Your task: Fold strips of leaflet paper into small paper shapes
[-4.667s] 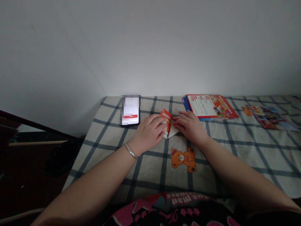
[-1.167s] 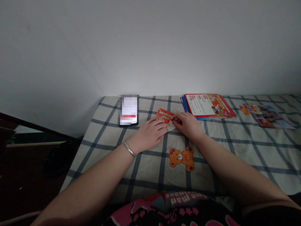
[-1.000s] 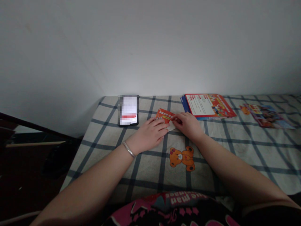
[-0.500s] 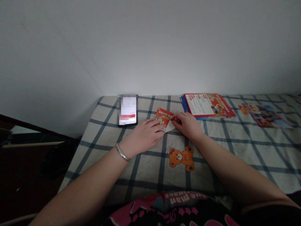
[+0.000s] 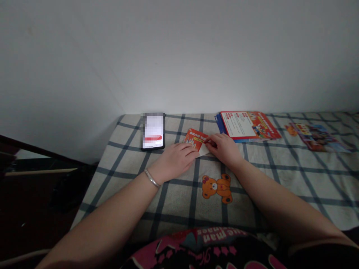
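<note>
A small folded red-and-white paper leaflet (image 5: 196,138) lies flat on the checked cloth (image 5: 252,175) between my two hands. My left hand (image 5: 175,158), with a silver bangle on the wrist, rests palm down with its fingertips on the leaflet's near left edge. My right hand (image 5: 224,149) presses curled fingers on the leaflet's right edge. Part of the paper is hidden under the fingers.
A lit phone (image 5: 153,130) lies to the left near the wall. A red and blue booklet stack (image 5: 248,126) and another colourful leaflet (image 5: 318,137) lie to the right. An orange bear (image 5: 218,186) is printed on the cloth. The cloth's left edge drops to a dark floor.
The leaflet stood partly raised between the hands 4.7 s ago; now it lies flat. Both hands have stayed on its edges, with small shifts of the left fingers.
</note>
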Tool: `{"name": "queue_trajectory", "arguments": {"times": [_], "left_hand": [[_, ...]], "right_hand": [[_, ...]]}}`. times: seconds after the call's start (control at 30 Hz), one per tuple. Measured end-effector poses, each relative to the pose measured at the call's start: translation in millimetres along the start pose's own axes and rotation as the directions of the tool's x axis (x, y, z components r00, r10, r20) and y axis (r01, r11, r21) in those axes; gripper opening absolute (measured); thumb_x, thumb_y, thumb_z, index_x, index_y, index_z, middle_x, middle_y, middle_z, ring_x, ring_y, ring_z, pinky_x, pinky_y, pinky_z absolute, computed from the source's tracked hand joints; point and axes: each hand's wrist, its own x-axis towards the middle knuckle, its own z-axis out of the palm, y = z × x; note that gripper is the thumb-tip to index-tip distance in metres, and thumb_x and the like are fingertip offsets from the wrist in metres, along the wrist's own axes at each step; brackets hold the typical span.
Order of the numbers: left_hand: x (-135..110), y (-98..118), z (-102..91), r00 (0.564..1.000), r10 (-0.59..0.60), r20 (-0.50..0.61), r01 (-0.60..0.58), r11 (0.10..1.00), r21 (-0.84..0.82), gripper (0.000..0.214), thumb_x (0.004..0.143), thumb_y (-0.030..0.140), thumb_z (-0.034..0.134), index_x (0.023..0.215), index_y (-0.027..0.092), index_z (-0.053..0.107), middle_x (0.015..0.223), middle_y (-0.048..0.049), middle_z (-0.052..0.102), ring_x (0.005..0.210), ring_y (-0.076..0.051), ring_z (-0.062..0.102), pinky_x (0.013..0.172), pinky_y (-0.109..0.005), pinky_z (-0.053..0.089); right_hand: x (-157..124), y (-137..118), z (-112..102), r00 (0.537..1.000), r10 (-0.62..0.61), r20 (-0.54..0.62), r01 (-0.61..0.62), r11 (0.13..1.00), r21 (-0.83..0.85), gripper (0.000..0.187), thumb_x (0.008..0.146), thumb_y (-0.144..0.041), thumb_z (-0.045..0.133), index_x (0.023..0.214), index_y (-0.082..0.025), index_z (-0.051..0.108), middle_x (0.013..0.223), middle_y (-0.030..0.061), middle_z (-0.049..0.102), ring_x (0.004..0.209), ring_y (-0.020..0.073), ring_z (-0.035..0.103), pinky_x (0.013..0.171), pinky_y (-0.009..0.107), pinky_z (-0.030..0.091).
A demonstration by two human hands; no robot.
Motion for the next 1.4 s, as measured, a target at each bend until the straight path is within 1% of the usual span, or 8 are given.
{"name": "queue_trajectory", "arguments": {"times": [0.1,0.3,0.53,0.83,1.03,1.2,1.3,1.4], "left_hand": [[1,5,2.6,1.000,0.001,0.005,-0.001,1.000,-0.015,0.031,0.094,0.026,0.051,0.124,0.021,0.059,0.132,-0.0047,0.060,0.122,-0.023,0.050,0.101,-0.041,0.043],[1,8,6.4,0.997,-0.022,0.068,0.023,1.000,-0.012,0.034,0.096,0.036,0.050,0.125,0.020,0.057,0.149,-0.0046,0.044,0.136,-0.023,0.038,0.111,-0.042,0.031],[4,11,5.6,0.995,-0.057,0.077,0.059,0.998,-0.021,0.047,0.094,0.042,0.053,0.136,0.022,0.049,0.146,-0.0047,0.047,0.134,-0.023,0.040,0.112,-0.042,0.029],[5,11,6.1,0.999,-0.027,0.039,0.028,0.999,-0.031,0.045,0.094,0.039,0.053,0.135,0.021,0.050,0.141,-0.0058,0.052,0.132,-0.024,0.041,0.111,-0.042,0.033],[4,13,7.0,0.998,-0.035,0.054,0.037,0.999,-0.023,0.045,0.095,0.041,0.051,0.136,0.021,0.050,0.145,-0.0049,0.049,0.134,-0.024,0.039,0.111,-0.042,0.031],[5,16,4.8,0.996,-0.057,0.066,0.058,0.998,-0.012,0.044,0.095,0.041,0.052,0.135,0.022,0.050,0.145,-0.0036,0.048,0.134,-0.024,0.038,0.111,-0.041,0.030],[5,17,3.9,0.995,-0.077,0.065,0.077,0.997,0.000,0.043,0.095,0.041,0.051,0.134,0.024,0.050,0.144,-0.0035,0.049,0.135,-0.024,0.038,0.110,-0.042,0.031],[5,17,3.8,0.995,-0.079,0.060,0.079,0.997,0.006,0.043,0.095,0.042,0.050,0.133,0.023,0.051,0.144,-0.0048,0.050,0.135,-0.025,0.039,0.109,-0.043,0.031]], "right_hand": [[0,0,0,1.000,0.004,-0.001,-0.004,1.000,0.003,0.014,0.089,-0.027,0.056,0.094,-0.021,0.068,0.088,0.0054,0.069,0.081,0.0211,0.058,0.077,0.034,0.044],[1,-2,-2,1.000,0.005,0.003,-0.005,1.000,0.002,0.014,0.089,-0.026,0.055,0.093,-0.021,0.067,0.087,0.0060,0.070,0.082,0.0218,0.060,0.079,0.035,0.044],[1,-2,-1,1.000,0.011,-0.001,-0.011,1.000,-0.012,0.014,0.089,-0.026,0.056,0.094,-0.020,0.067,0.089,0.0060,0.070,0.084,0.0227,0.060,0.080,0.035,0.044],[1,-3,0,1.000,0.003,-0.008,-0.004,0.999,-0.040,0.012,0.089,-0.026,0.056,0.093,-0.021,0.066,0.089,0.0056,0.070,0.082,0.0226,0.059,0.077,0.035,0.044],[3,-6,-1,1.000,0.020,-0.019,-0.021,0.999,-0.045,0.010,0.088,-0.026,0.056,0.092,-0.022,0.065,0.088,0.0055,0.069,0.082,0.0220,0.060,0.076,0.034,0.044],[1,-2,-1,1.000,0.023,-0.015,-0.022,0.999,0.038,0.011,0.087,-0.025,0.058,0.092,-0.021,0.067,0.084,0.0046,0.067,0.080,0.0202,0.060,0.076,0.033,0.046],[-6,2,-6,0.999,-0.029,-0.024,0.032,0.993,0.115,0.013,0.089,-0.026,0.058,0.092,-0.022,0.069,0.088,0.0050,0.066,0.084,0.0191,0.060,0.077,0.031,0.047],[-14,3,-14,0.982,-0.187,-0.033,0.189,0.977,0.099,0.012,0.087,-0.029,0.062,0.086,-0.024,0.073,0.098,0.0063,0.068,0.093,0.0211,0.058,0.085,0.035,0.046]]}}
